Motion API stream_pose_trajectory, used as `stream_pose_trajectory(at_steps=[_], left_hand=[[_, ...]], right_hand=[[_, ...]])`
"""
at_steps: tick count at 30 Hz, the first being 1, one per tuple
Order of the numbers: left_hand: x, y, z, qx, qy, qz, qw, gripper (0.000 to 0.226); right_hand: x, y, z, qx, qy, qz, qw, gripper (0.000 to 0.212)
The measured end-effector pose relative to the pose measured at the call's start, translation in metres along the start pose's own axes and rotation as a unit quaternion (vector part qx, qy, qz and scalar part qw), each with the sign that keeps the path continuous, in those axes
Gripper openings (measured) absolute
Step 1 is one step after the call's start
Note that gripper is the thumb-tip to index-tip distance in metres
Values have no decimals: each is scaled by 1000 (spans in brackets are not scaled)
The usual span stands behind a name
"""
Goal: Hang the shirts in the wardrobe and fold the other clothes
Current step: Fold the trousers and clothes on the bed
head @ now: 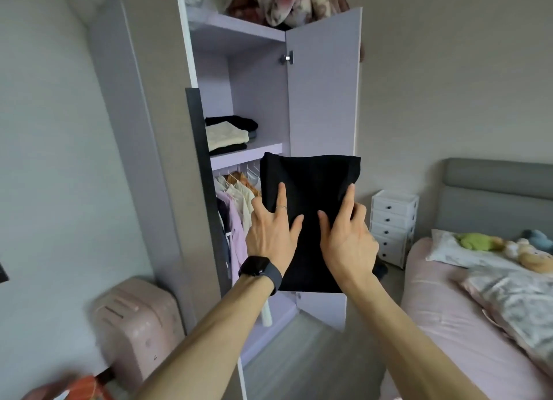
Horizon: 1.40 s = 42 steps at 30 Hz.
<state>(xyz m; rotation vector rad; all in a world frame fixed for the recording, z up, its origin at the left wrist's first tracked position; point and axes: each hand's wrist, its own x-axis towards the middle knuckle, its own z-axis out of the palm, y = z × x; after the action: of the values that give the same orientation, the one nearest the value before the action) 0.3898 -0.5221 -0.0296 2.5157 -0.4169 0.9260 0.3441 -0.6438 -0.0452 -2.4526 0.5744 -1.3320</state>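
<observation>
I hold a folded black garment [309, 190] up in front of the open wardrobe [257, 94]. My left hand [273, 226] grips its left edge, index finger and thumb on top, other fingers hidden beneath. My right hand [347, 235] grips the right edge the same way. On the middle shelf [263, 152] lies a stack of folded clothes [227, 136], black and cream. Below it, shirts [236, 196] hang on a rail, partly hidden by the garment.
The wardrobe door [323, 85] stands open to the right. A pink suitcase [137, 324] sits at the lower left. A white drawer unit [393, 226] and a bed [478, 310] with pillows and soft toys fill the right side. Blankets [284, 1] occupy the top shelf.
</observation>
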Motion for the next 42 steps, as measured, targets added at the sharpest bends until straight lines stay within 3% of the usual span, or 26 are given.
stream_pose_trajectory(at_steps=[11,24,42], left_hand=[[134,-16,68,7,4,2,1000,76],[383,-50,261,42,8,-112,993,70],[630,-199,314,86,80,-152,981,68]], right_hand=[[116,-9,103,-5,-1,-9,1000,74],[349,7,360,46,-92,-99,990,73],[538,-149,580,145,-138,-215,956,75]])
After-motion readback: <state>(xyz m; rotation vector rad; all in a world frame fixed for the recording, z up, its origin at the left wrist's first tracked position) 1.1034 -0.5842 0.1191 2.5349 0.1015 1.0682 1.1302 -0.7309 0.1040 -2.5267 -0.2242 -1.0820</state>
